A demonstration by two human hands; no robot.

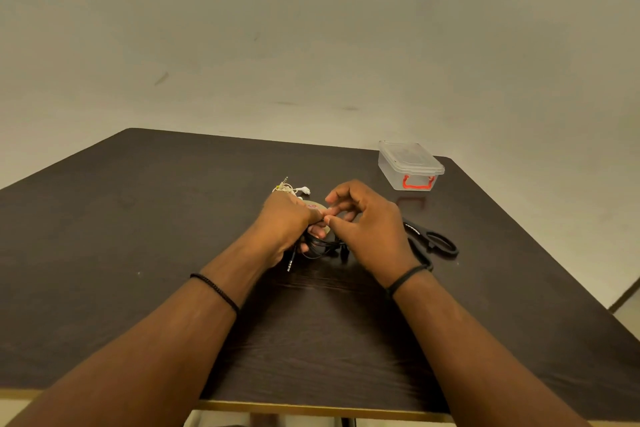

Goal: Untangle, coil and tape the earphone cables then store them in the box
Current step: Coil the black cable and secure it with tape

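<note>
My left hand (282, 229) grips a bundle of black earphone cable (320, 248) just above the table, its jack plug (290, 264) hanging below my palm. My right hand (367, 225) meets the left at the fingertips, thumb and forefinger pinching at the top of the bundle; what they pinch is too small to tell. A roll of tape (313, 206) lies right behind the hands, mostly hidden. A white earphone bundle (289, 188) lies on the table just beyond my left hand. The clear plastic box (410, 163) with a red latch stands closed at the back right.
Black scissors (434, 243) lie on the dark wooden table (138, 218) directly right of my right hand. The table's far edge meets a pale wall; its right edge drops to the floor at the far right.
</note>
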